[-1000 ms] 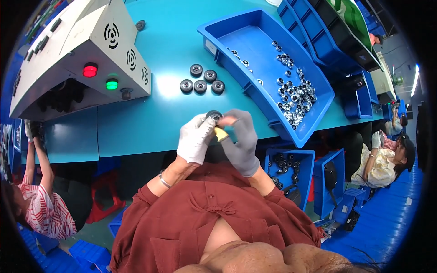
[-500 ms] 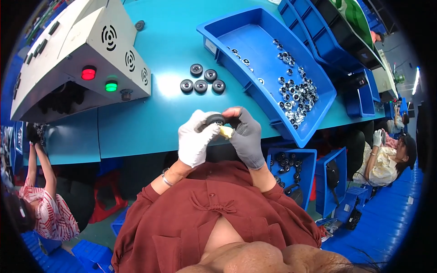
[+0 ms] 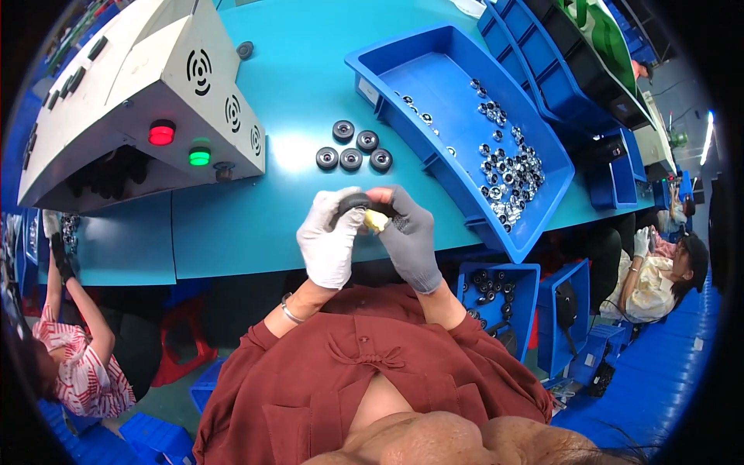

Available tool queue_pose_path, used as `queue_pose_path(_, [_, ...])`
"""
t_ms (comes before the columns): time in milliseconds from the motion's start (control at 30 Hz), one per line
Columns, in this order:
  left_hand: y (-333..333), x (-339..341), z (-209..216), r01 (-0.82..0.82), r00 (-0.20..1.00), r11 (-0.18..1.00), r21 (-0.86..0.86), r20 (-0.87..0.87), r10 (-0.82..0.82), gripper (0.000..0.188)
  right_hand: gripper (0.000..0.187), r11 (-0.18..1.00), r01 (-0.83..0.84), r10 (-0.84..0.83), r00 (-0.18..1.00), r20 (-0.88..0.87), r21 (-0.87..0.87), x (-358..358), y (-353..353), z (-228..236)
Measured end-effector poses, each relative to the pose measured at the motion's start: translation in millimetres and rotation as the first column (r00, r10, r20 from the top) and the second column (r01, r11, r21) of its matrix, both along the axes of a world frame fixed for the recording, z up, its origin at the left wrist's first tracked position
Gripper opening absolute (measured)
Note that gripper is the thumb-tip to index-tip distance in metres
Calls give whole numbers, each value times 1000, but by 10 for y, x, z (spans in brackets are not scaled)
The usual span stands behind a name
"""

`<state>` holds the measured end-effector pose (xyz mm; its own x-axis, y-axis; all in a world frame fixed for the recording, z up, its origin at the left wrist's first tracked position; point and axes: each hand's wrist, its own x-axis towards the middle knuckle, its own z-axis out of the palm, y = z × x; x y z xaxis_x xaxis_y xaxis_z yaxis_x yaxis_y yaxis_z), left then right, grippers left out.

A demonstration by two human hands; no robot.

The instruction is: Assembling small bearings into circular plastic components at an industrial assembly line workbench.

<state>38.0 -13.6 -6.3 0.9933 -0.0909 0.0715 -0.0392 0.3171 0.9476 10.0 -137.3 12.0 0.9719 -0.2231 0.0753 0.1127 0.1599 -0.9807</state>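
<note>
My left hand (image 3: 327, 242), in a white glove, is closed round a small black wheel (image 3: 353, 204) just over the table's near edge. My right hand (image 3: 411, 236), in a grey glove with a bare fingertip, grips the same wheel from its right side. A pale yellow piece (image 3: 377, 221) sits at my right thumb, below the wheel; whether it wraps the thumb or is held I cannot tell. Beyond my hands, several black wheels (image 3: 350, 160) lie grouped on the teal table (image 3: 294, 85).
A blue tray (image 3: 431, 147) of shiny metal-and-black parts stands to the right. At left is a white machine (image 3: 147, 93) with red and green lights. A blue bin (image 3: 529, 298) of black wheels sits below the table's right side. Co-workers sit at both sides.
Both hands have shifted slightly left with the wheel, which is turned a little between them. The table scene sits slightly lower and to the right in the picture.
</note>
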Motion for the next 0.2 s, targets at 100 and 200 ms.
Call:
queue_pose_path(100, [72, -24, 8, 125, 991, 991, -54, -47, -128, 31, 27, 999, -44, 43, 997, -58, -21, -54, -55, -13])
queue_pose_path(200, [208, -14, -86, 147, 986, 972, 184, 54, -159, 32, 30, 985, -87, 75, 994, -83, -151, -103, -82, -61])
